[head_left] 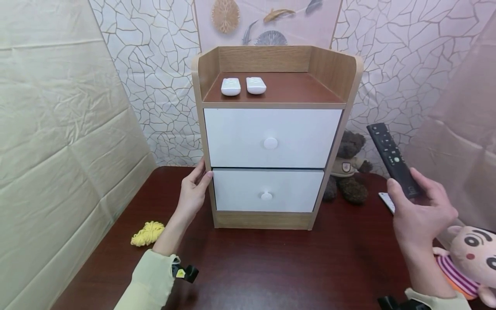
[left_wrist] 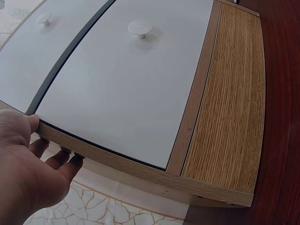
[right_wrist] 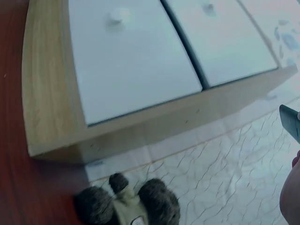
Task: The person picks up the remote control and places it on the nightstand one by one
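A small wooden cabinet (head_left: 263, 220) with two white drawers, an upper one (head_left: 240, 137) and a lower one (head_left: 236, 189), stands on the table; both drawers have round white knobs. My left hand (head_left: 193, 189) grips its left side edge, thumb at the front and the other fingers along the side panel, as the left wrist view (left_wrist: 33, 168) also shows. Raised to the right of the cabinet, my right hand (head_left: 424, 215) holds a black remote control (head_left: 391, 155) with its buttons showing. Two white remote-like objects, one (head_left: 230, 87) beside the other (head_left: 256, 86), lie on the cabinet's top shelf.
A dark teddy bear (head_left: 350, 172) sits behind the cabinet's right side. A white flat object (head_left: 386, 201) lies partly behind my right hand. A plush doll (head_left: 470, 258) is at the right edge, and yellow yarn (head_left: 148, 234) lies by my left forearm on the dark red table (head_left: 271, 271).
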Action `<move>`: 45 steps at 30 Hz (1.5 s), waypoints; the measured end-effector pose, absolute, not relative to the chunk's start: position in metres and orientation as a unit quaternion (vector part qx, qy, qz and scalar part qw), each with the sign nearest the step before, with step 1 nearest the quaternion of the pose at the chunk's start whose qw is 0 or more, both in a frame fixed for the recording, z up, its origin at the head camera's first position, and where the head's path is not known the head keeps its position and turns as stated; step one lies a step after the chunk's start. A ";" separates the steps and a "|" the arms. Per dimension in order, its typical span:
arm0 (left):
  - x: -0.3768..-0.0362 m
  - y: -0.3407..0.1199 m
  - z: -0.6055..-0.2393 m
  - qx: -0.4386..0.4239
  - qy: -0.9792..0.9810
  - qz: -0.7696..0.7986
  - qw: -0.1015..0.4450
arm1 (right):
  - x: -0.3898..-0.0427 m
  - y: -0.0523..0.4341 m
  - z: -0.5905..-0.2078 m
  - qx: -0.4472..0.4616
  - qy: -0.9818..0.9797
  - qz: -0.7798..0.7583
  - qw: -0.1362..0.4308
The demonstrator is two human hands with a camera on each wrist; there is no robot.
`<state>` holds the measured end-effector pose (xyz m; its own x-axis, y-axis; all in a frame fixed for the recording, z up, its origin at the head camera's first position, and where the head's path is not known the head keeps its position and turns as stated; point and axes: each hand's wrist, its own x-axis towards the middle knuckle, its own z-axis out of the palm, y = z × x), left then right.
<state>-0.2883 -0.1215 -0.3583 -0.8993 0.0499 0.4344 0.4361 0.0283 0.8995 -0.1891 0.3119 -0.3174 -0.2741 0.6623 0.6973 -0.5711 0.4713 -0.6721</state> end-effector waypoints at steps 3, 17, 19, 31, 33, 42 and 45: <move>-0.288 -0.121 -0.358 -0.172 -0.704 -0.674 0.142 | -0.185 0.302 -0.308 -0.002 -0.586 0.534 0.610; -0.288 -0.123 -0.358 -0.167 -0.708 -0.673 0.135 | -0.181 0.261 -0.274 0.078 -0.553 0.556 0.616; -0.289 -0.123 -0.359 -0.170 -0.707 -0.673 0.138 | -0.183 0.255 -0.268 0.094 -0.561 0.550 0.612; -0.290 -0.122 -0.360 -0.173 -0.706 -0.671 0.146 | -0.208 0.235 -0.221 0.092 -0.684 0.466 0.554; -0.291 -0.121 -0.360 -0.173 -0.703 -0.673 0.148 | -0.214 0.230 -0.213 0.083 -0.701 0.460 0.539; -0.291 -0.123 -0.359 -0.175 -0.704 -0.673 0.142 | -0.239 0.206 -0.194 0.081 -0.720 0.444 0.527; -0.290 -0.123 -0.359 -0.171 -0.707 -0.671 0.140 | -0.243 0.197 -0.187 0.079 -0.726 0.447 0.518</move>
<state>-0.2898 -0.1234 -0.3588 -0.9021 0.0547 0.4280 0.4302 0.0394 0.9019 -0.2429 0.1970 -0.1872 -0.4515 0.3470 0.8220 -0.5775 0.5887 -0.5657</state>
